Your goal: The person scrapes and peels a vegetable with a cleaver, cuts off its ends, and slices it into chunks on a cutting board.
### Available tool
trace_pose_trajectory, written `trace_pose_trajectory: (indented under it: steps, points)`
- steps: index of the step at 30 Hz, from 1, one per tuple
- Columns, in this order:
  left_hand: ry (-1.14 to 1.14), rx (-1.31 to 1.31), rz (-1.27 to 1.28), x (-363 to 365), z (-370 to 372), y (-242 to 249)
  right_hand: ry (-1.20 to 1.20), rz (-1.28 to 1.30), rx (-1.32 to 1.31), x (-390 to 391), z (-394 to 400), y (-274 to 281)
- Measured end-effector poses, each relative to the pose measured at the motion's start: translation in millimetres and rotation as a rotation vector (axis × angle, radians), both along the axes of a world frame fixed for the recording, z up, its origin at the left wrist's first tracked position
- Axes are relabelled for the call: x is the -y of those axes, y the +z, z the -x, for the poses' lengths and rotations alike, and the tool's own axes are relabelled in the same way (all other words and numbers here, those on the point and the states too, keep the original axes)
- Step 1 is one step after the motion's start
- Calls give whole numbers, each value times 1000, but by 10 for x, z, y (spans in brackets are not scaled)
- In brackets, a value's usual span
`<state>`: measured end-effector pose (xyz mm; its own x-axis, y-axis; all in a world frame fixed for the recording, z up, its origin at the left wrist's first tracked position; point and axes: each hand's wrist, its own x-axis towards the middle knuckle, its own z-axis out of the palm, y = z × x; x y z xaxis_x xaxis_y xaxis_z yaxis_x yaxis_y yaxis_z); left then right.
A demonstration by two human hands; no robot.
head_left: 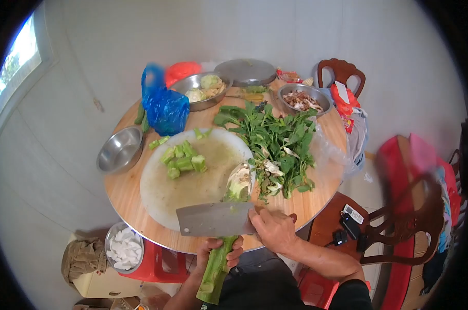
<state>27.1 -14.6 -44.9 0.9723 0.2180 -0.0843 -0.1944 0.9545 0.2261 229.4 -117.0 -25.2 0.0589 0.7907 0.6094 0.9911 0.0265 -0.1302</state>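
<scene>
My left hand is wrapped round a thick green stem at the table's near edge. In my right hand is the handle of a broad cleaver, its blade lying across the stem and over the near rim of the round cutting board. Beyond the blade, a pale cut piece rests at the board's right side. Several chopped green chunks sit on the board's upper left. To the right of the board is a pile of leafy greens.
An empty metal bowl stands left, beside a blue plastic bag. Bowls of cut vegetables and brown-and-white pieces stand at the back. A bowl of white pieces is lower left; a wooden chair is right.
</scene>
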Motion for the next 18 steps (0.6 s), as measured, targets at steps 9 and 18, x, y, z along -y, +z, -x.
trace_pose_trajectory:
  steps: [9,18]
  points:
    - [36,41,12,28,27,34,-150,-37,-178,-99,-314,-11]
    - [-46,117,66,59,-58,-2,-107,-111,-257,15,-166,106]
